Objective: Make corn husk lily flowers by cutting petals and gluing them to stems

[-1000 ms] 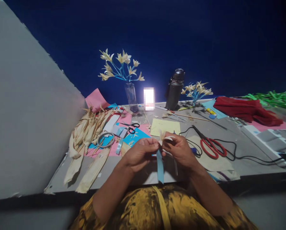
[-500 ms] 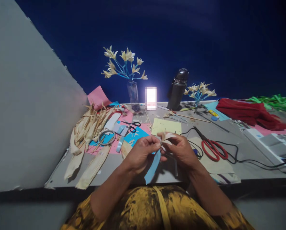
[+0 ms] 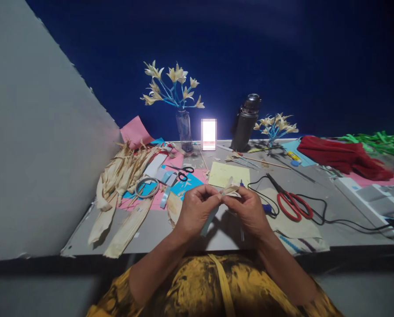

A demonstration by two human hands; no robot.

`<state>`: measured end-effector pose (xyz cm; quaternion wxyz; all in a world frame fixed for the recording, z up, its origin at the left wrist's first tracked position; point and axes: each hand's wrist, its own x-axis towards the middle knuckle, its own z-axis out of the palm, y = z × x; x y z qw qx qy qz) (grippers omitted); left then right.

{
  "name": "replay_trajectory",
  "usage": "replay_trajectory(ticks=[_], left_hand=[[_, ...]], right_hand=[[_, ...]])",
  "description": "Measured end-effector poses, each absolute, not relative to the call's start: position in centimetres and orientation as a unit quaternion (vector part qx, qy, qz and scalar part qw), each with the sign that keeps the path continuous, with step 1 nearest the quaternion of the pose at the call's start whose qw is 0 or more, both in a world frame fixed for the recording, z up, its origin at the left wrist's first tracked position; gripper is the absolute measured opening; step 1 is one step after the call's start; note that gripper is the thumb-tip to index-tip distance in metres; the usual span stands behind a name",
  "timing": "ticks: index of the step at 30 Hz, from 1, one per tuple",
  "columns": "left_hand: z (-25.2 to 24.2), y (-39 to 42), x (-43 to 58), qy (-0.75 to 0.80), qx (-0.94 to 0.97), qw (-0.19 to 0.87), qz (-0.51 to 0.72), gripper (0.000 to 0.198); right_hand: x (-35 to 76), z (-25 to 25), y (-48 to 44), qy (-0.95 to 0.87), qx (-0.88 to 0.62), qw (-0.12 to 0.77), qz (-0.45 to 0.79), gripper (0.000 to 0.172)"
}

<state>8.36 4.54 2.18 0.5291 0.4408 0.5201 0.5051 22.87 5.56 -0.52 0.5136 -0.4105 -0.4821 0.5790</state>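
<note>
Both hands meet over the front of the table, fingertips pinched together. A small cream flower (image 3: pixel 230 189), seemingly of dried husk, pokes up between them, its petals leaning right. My right hand (image 3: pixel 251 211) is closed on the flower's base. Thumb and forefinger of my left hand (image 3: pixel 195 211) pinch at the same spot, closed on a light blue strip (image 3: pixel 208 223) that hangs below, partly hidden behind that hand. The flower's stem, if any, is covered by the fingers. A glue gun (image 3: pixel 267 208) with a blue body lies beyond my right wrist, partly covered.
Dried husks (image 3: pixel 120 176) and a tape roll (image 3: pixel 147 188) lie left, near black scissors (image 3: pixel 182 172). Red-handled scissors (image 3: pixel 295 206) and a black cord lie right. At the back stand a glass vase (image 3: pixel 184 130) of similar flowers and a dark flask (image 3: pixel 246 125).
The flower has tipped more upright, and both hands' fingertips have come together at its base. The blue strip has swung behind my left hand and shows less.
</note>
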Motion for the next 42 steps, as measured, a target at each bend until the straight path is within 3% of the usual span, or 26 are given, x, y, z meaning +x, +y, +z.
replay_trajectory(ticks=[7, 9, 14, 19, 26, 32, 42], left_hand=[[1.5, 4.3, 7.8, 0.411, 0.367, 0.687, 0.473, 0.027], [1.5, 3.8, 7.7, 0.439, 0.406, 0.631, 0.494, 0.028], [1.6, 2.6, 8.3, 0.545, 0.574, 0.32, 0.52, 0.014], [1.0, 2.9, 8.9, 0.535, 0.649, 0.248, 0.48, 0.014], [1.1, 3.2, 8.6, 0.54, 0.599, 0.368, 0.463, 0.012], [1.3, 3.7, 8.2, 0.54, 0.589, 0.389, 0.459, 0.009], [0.4, 4.9, 6.9, 0.395, 0.442, 0.71, 0.38, 0.033]], right_hand=[[22.9, -0.6, 5.2, -0.457, -0.408, 0.548, 0.57, 0.02], [23.0, -0.7, 5.3, -0.449, -0.421, 0.559, 0.556, 0.021], [22.8, -0.8, 5.5, -0.453, -0.475, 0.583, 0.478, 0.024], [22.3, -0.7, 5.2, -0.456, -0.495, 0.59, 0.446, 0.024], [22.5, -0.5, 5.0, -0.452, -0.497, 0.6, 0.435, 0.022], [22.7, -0.8, 5.2, -0.442, -0.497, 0.591, 0.456, 0.022], [23.1, -0.9, 5.5, -0.363, -0.395, 0.582, 0.611, 0.026]])
